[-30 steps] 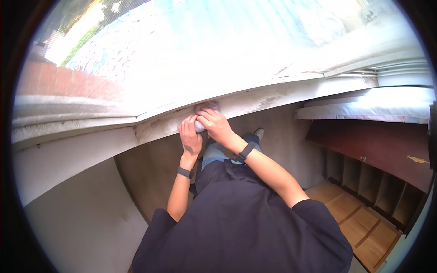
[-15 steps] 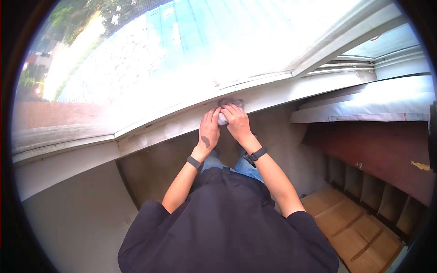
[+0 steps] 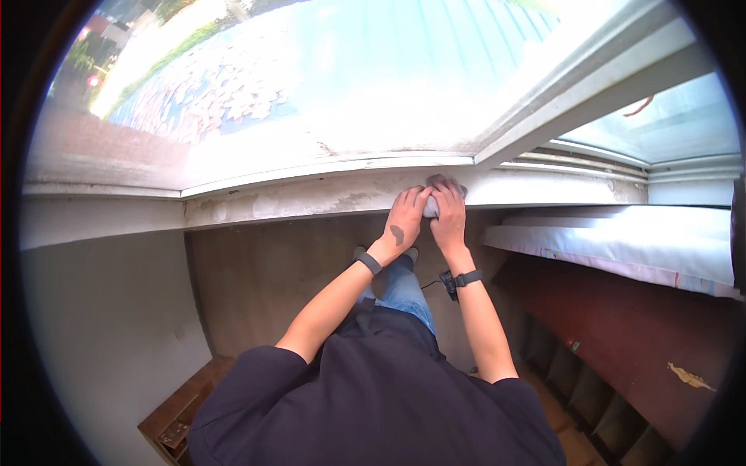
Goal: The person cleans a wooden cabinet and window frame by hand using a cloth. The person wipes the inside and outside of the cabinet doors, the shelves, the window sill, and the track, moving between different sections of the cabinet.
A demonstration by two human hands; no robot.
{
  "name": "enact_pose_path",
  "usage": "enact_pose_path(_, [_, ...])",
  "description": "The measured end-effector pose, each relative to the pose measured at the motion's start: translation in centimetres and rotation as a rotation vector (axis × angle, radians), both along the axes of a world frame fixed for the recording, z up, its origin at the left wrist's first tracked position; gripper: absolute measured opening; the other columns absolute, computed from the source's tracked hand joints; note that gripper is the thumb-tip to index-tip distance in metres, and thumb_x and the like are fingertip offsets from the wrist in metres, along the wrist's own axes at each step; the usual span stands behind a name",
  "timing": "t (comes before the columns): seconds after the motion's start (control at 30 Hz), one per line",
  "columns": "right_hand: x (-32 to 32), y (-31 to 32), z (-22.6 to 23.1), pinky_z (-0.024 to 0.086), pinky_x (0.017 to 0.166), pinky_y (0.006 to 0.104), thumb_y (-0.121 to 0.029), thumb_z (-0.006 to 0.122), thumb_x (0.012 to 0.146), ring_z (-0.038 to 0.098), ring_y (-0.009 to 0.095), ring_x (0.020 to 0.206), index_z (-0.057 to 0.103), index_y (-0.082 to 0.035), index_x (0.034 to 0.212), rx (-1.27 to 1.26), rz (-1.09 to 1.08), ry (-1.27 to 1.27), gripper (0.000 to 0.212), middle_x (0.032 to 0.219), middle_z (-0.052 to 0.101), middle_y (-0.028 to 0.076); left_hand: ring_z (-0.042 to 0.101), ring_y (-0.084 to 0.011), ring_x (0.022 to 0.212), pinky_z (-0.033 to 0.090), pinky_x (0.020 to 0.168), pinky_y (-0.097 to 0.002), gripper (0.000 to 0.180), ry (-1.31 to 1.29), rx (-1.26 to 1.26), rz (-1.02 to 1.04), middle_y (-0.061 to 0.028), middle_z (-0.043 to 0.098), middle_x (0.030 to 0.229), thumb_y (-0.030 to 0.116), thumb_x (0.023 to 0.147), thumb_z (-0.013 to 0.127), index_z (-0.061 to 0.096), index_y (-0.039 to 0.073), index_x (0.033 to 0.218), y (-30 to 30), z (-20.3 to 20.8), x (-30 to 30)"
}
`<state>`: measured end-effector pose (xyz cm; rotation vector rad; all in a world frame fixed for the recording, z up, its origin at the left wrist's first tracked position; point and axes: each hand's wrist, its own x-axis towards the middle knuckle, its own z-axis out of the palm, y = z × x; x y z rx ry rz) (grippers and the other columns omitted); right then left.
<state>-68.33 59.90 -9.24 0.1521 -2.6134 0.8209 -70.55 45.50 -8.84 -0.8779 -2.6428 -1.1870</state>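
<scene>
Both my hands press a bunched greyish-white cloth [image 3: 430, 206] onto the white windowsill [image 3: 342, 189]. My left hand [image 3: 406, 214] has its fingers curled over the cloth's left side. My right hand [image 3: 448, 208] grips the cloth from the right, and a darker fold of it pokes out past those fingertips. The sill's surface is stained and patchy to the left of my hands. Just beyond the cloth runs the lower window frame [image 3: 326, 168]. Each wrist wears a dark band, the right one with a small black device.
A large glass pane [image 3: 373, 93] rises behind the sill, with an opened window section [image 3: 668, 124] at the right. On the right, a white mattress [image 3: 614, 245] lies above a dark red board [image 3: 606, 318]. A wooden piece of furniture [image 3: 175, 404] stands low at the left.
My hands and the cloth have slid rightward along the sill, closer to the window's upright frame. The whole view has also turned, bringing the wooden furniture at lower left into sight.
</scene>
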Motion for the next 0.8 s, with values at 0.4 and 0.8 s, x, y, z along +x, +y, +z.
enact_pose_path(0.4, [-0.1,-7.7,0.6,0.04,0.11,0.0536,0.008,0.058,0.072,0.049,0.045,0.133,0.061,-0.004,0.117,0.048,-0.055,-0.041,0.047,0.135,0.058,0.018,0.054,-0.0388,0.121,0.045,0.105,-0.0474,0.067,0.026,-0.091,0.101,-0.0179,0.057,0.129,-0.01,0.076,0.057,0.049,0.003,0.141,-6.4,-0.9,0.7])
enact_pose_path(0.8, [-0.7,-8.8,0.1,0.045,0.105,0.0475,0.004,0.066,0.07,0.056,0.036,0.128,0.065,-0.006,0.115,0.029,0.21,-0.037,0.046,0.126,0.064,0.011,0.045,-0.0442,0.131,0.036,0.113,-0.051,0.07,0.002,-0.001,0.26,-0.022,0.048,0.144,-0.015,0.076,0.052,0.048,0.002,0.143,-8.5,-2.1,2.2])
